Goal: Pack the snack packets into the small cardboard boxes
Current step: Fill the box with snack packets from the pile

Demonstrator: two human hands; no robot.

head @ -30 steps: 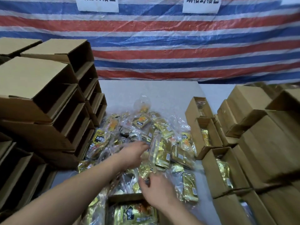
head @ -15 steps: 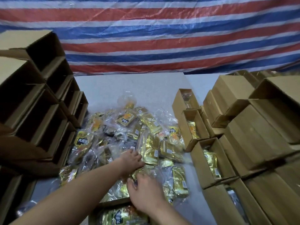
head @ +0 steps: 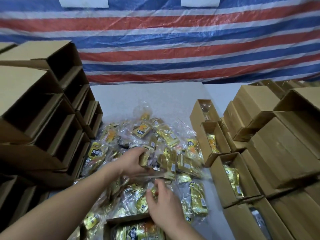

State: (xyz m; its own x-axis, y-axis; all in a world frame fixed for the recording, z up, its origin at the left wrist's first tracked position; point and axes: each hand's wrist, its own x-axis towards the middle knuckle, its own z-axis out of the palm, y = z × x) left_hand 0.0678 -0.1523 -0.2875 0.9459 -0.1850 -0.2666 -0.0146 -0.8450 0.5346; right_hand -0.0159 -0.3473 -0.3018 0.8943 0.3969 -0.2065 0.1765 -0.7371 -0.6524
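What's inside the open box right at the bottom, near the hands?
The box holds gold snack packets with black labels lying on top. Anything under them is covered, and the right hand hides the box's right side.

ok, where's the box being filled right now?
Head view, bottom centre: the open box sits at the near table edge, just left of the right hand, below the packet pile.

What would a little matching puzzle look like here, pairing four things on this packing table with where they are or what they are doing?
Things:
1. left hand
2. right hand
3. empty boxes
4. striped sheet

Places or states:
A. hanging behind the table
B. stacked on their sides, far left
C. gripping a gold packet above the pile
D. fingers down among packets, nearest the camera

Pairs: 1-C, 2-D, 3-B, 4-A
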